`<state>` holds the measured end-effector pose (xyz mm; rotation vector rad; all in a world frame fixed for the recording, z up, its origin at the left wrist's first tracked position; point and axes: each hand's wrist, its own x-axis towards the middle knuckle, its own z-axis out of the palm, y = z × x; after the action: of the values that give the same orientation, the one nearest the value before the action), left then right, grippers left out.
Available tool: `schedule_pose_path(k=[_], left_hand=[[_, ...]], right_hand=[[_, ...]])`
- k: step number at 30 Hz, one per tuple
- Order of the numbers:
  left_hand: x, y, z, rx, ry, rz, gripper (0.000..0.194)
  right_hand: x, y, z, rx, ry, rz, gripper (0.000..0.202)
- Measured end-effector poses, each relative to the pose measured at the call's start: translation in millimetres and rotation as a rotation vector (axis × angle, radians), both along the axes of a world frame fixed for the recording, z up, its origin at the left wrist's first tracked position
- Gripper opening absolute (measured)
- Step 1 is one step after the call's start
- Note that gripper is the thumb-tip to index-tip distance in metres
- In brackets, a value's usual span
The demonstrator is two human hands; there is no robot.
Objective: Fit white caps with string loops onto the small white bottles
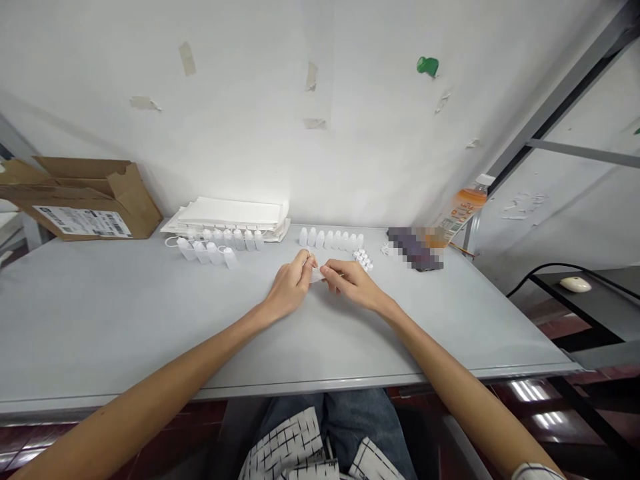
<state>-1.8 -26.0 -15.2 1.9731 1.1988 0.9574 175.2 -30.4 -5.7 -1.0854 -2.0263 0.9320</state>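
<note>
Over the middle of the table, my left hand (291,283) is closed round a small translucent white bottle (315,275), mostly covered by the fingers. My right hand (351,281) pinches at the bottle's other end; whether it grips the bottle or a small part on it is hidden. Just beyond the hands stands a row of several small white squeeze bottles (330,240). A cluster of small white caps (363,259) lies beside my right hand. To the left, several capped bottles with looped straps (214,253) stand in rows.
White flat packs (230,212) are stacked against the wall. An open cardboard box (90,200) sits at the back left. At the back right, a blurred dark object (417,250) lies by a leaning bottle of orange drink (463,210). A mouse (575,285) rests on a side shelf.
</note>
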Motion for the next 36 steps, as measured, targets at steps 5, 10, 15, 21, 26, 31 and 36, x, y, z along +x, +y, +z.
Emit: schedule_pose_path(k=[5,10,15,21,26,31,36], left_hand=[[1,-1,-2.5,0.021,0.021,0.000,0.024],[2,-1,-4.5,0.023,0.051,0.001,0.024],[0,-1,-2.0,0.054,0.101,-0.016,0.025],[3,-4,-10.2,0.110,0.372,-0.118,0.024],[5,-5,-14.2,0.141,0.459,-0.149,0.027],[5,-4,-13.8,0.142,0.499,-0.128,0.026],[5,-4,-13.3,0.137,0.525,-0.095,0.026]], right_hand=[[0,0,0.0,0.035,-0.024,0.016,0.041],[-1,1,-3.7,0.074,-0.082,-0.006,0.050],[4,2,-0.3,0.118,-0.012,-0.094,0.048],[7,1,4.5,0.274,0.088,-0.244,0.029],[4,-1,2.7,0.296,0.042,-0.210,0.017],[3,-2,1.2,0.393,0.024,-0.159,0.012],[1,-1,0.1,0.406,0.020,-0.160,0.009]])
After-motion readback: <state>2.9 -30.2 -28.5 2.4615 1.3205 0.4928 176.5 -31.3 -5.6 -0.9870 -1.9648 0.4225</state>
